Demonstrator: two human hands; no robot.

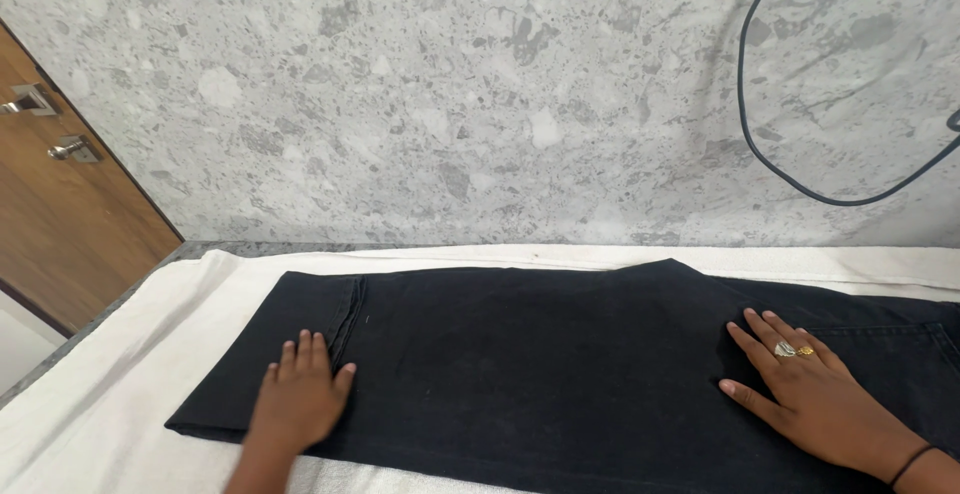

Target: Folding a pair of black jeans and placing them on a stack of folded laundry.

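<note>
Here both hands, left (pixel 298 394) and right (pixel 815 394), press flat, apart, on black trousers (pixel 540 364) over white cloth (pixel 130 354).

Black trousers (pixel 560 364) lie on a white cloth (pixel 130 354) before a grey speckled wall (pixel 450 94).

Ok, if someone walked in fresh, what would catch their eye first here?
The black jeans, spread flat on a white cloth, fill the middle. The left hand presses flat near the hem end and the right hand, wearing rings, lies flat towards the pocket end. Behind, a dark cable loops across the grey speckled stone wall.
</note>
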